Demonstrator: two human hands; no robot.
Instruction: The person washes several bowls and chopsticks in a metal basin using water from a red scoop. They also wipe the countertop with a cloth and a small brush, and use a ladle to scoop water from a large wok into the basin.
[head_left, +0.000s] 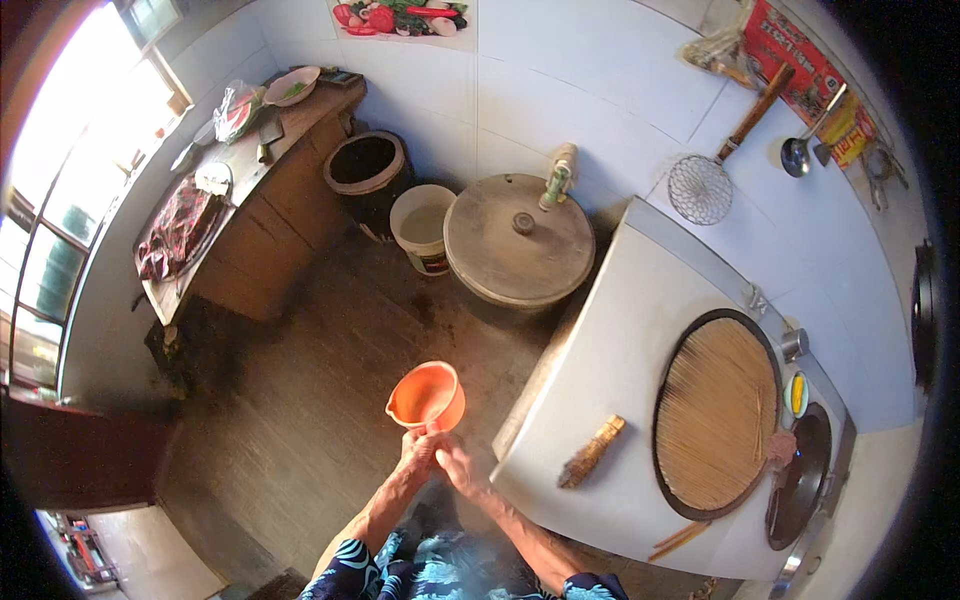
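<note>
An orange plastic dipper (426, 396) with a pouring lip is held out in front of me, above the floor. My left hand (417, 450) is closed around its handle, which the fingers mostly hide. Pressed close to it is my right hand (459, 463), blurred, its fingers meeting the left hand at the handle. Whether the right one grips the handle too, I cannot tell. The inside of the dipper shows no clear contents.
Ahead stand a large lidded vat (487, 247), a white bucket (421, 225) holding liquid and a dark jar (367, 169). At right, a white stove top (570, 375) carries a brush (592, 450), a round slatted lid (716, 420) and a wok (802, 480). A wooden counter (270, 180) lines the left.
</note>
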